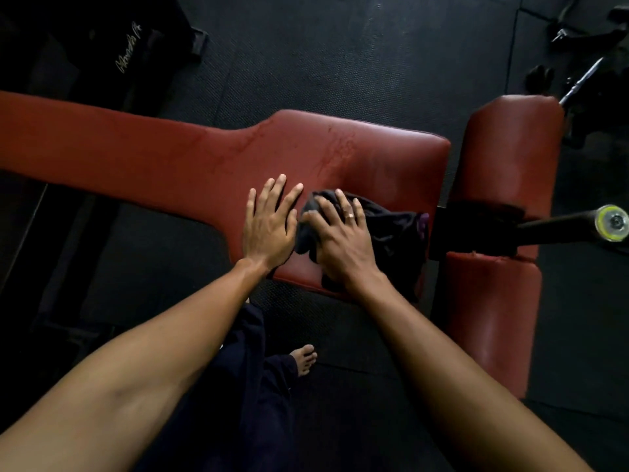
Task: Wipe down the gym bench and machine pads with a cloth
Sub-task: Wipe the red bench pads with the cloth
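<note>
A red padded gym bench (pixel 190 158) runs from the left edge to a wider end near the middle. On that wide end lies a dark cloth (pixel 391 226). My right hand (pixel 340 233) presses flat on the cloth's left part, fingers spread, a ring on one finger. My left hand (pixel 269 223) rests flat on the bare red pad just left of the cloth, fingers straight. To the right stand two red machine pads, one further back (pixel 510 151) and one nearer (pixel 490 321), split by a black bar.
A black bar with a yellow-rimmed end cap (pixel 612 223) sticks out to the right between the pads. Dark rubber flooring (pixel 340 56) surrounds the bench. Metal gym gear (pixel 585 73) lies at the top right. My bare foot (pixel 304 359) stands below the bench.
</note>
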Tool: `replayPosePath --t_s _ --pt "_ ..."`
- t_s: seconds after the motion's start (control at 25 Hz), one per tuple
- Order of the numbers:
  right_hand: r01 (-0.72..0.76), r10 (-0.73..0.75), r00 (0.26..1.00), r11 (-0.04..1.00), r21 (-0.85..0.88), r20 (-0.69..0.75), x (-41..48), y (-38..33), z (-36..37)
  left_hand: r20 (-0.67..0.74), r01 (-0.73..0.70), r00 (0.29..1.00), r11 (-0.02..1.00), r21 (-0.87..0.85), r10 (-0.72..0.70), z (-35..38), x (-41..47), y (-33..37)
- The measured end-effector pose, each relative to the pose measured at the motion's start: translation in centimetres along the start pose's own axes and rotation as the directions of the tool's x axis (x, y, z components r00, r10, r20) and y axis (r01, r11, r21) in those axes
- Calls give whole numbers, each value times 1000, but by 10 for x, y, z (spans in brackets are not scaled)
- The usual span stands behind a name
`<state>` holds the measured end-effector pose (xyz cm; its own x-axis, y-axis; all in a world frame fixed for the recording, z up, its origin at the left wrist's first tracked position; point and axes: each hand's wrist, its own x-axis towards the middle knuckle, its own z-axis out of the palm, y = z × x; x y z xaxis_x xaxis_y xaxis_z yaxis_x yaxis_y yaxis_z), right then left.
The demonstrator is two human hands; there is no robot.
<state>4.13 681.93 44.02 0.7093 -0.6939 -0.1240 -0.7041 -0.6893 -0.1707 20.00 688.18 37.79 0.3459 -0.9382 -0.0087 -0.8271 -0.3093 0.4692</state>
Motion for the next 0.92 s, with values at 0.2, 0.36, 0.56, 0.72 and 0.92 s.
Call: replayPosePath --t_s 0.2,0.36,0.56,0.72,0.92 --pt "-83 81 995 996 22 58 42 1 -28 -40 0 999 1000 10 0 3 1 1" --pt "-413 418 893 908 63 -168 -22 -1 -40 -42 2 999 1000 -14 -3 1 1 0" --pt "-640 647 761 761 103 -50 6 -12 -16 -46 -1 999 1000 -24 0 4 1 0" --pt "-526 532 845 845 96 -61 54 -28 -6 -48 -13 999 1000 -12 12 4 3 -1" --pt "-179 190 979 975 132 -73 7 21 -18 -34 10 999 1000 -22 -11 -1 3 3"
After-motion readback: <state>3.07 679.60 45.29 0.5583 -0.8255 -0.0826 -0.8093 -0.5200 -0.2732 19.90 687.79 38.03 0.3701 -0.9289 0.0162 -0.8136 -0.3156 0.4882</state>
